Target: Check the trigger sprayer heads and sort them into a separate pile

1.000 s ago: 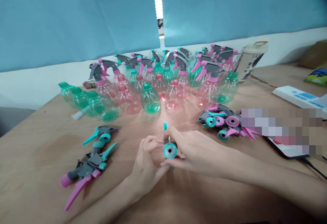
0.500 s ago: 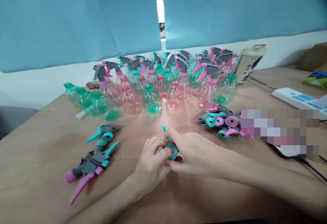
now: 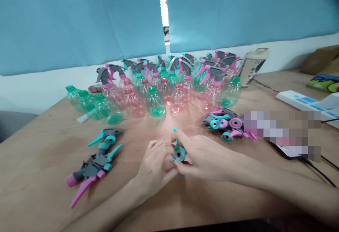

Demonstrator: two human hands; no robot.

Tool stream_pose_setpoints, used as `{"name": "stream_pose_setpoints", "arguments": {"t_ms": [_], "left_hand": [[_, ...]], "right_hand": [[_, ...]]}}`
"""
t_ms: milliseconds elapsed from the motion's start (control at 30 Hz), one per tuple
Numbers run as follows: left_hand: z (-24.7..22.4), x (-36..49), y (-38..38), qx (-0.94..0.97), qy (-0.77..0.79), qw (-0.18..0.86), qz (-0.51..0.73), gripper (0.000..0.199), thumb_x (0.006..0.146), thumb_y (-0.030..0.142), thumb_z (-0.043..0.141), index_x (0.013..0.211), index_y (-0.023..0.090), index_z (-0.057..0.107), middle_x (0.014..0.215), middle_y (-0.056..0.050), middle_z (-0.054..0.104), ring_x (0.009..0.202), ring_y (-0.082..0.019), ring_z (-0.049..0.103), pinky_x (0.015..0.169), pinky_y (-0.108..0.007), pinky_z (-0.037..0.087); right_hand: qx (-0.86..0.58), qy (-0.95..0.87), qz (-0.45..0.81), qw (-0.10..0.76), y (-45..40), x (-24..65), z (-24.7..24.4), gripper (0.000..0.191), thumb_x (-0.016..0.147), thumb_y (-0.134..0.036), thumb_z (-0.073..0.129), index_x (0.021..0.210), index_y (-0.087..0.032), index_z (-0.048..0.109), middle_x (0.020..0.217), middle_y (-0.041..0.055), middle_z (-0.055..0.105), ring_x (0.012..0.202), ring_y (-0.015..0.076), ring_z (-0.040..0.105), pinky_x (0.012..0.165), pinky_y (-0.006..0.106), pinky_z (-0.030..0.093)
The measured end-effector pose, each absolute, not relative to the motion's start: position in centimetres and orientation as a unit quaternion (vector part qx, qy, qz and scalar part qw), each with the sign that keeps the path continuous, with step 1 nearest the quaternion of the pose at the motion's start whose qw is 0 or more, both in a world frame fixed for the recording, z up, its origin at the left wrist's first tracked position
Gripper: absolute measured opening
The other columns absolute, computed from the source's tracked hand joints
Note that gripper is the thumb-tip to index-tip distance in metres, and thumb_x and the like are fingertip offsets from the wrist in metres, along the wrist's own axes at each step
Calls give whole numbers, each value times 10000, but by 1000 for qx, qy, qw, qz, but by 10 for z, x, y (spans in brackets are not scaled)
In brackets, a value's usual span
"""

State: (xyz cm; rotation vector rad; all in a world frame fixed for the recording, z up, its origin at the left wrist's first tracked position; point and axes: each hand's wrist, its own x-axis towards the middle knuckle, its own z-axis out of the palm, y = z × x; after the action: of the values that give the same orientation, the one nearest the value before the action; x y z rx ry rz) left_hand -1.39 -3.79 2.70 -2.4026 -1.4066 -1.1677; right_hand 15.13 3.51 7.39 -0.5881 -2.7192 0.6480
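Both my hands are closed around a spray bottle trigger head (image 3: pixel 179 154) with a teal collar, its round opening facing me. My left hand (image 3: pixel 156 163) has its fingers at the collar's left side. My right hand (image 3: pixel 197 158) grips the head from the right, and the teal nozzle tip pokes out above its fingers. Most of the grey body is hidden by my hands. To the left lie several loose trigger heads (image 3: pixel 99 161), teal and pink with grey. A pile of similar trigger heads (image 3: pixel 225 124) lies to the right.
Behind stand several green and pink bottles (image 3: pixel 156 102), some open-necked, others fitted with trigger heads. A few green bottles (image 3: pixel 108 112) lie tilted at the left. A cup (image 3: pixel 253 67), a white power strip (image 3: pixel 304 101) and a blurred-out device (image 3: pixel 286 133) with cables are at the right.
My left thumb has come off the collar's opening, so its dark centre hole now shows. The trigger head stays between both hands. The view has shifted slightly.
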Motion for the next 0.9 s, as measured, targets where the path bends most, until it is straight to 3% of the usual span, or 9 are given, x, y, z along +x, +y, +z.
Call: {"name": "stream_pose_setpoints", "arguments": {"t_ms": [133, 267, 467, 667, 767, 900], "left_hand": [[26, -13, -42, -789, -476, 46, -386, 417, 820, 292, 625, 1164, 180, 418, 1020, -90, 658, 944, -208, 616, 815, -347, 488], [32, -19, -44, -763, -526, 48, -374, 335, 863, 253, 567, 1160, 202, 421, 1040, -80, 656, 990, -209, 618, 860, -368, 496], [46, -28, -50, -719, -584, 89, -366, 242, 866, 283, 539, 1085, 213, 462, 969, -46, 653, 866, -196, 656, 749, -342, 550], [57, -54, -71, -695, -642, 130, -297, 213, 866, 339, 510, 1045, 223, 506, 940, -39, 640, 832, -209, 649, 719, -341, 546], [55, -81, -87, -662, -691, 127, -263, 252, 856, 412, 511, 1043, 243, 511, 972, -38, 632, 858, -228, 635, 747, -368, 527], [54, -113, -109, -584, -755, 96, -282, 325, 841, 546, 469, 997, 268, 527, 986, -38, 621, 855, -253, 615, 640, -355, 515]], "right_hand": [[-254, -935, 196, 151, 45, 182, 82, 176, 799, -240, 517, 947, -163, 463, 677, -13, 580, 568, 126, 517, 509, 229, 320], [-318, -924, 84, 193, 69, 227, 97, 154, 829, -297, 528, 951, -204, 523, 728, -11, 611, 600, 135, 542, 534, 236, 359], [-338, -913, -132, 185, 108, 263, 99, 259, 841, -294, 503, 1055, -186, 602, 915, 85, 648, 718, 207, 579, 563, 290, 372], [-332, -930, -126, 97, 124, 260, 62, 267, 856, -181, 472, 1068, -185, 633, 969, 108, 640, 792, 232, 592, 581, 302, 393], [-326, -934, -111, 95, 124, 260, 53, 264, 876, -227, 479, 1084, -168, 630, 1021, 136, 637, 820, 248, 610, 615, 318, 427], [-322, -937, -102, 92, 121, 262, 53, 305, 900, -295, 466, 1125, -147, 610, 1062, 174, 627, 893, 287, 610, 702, 364, 447]]}}
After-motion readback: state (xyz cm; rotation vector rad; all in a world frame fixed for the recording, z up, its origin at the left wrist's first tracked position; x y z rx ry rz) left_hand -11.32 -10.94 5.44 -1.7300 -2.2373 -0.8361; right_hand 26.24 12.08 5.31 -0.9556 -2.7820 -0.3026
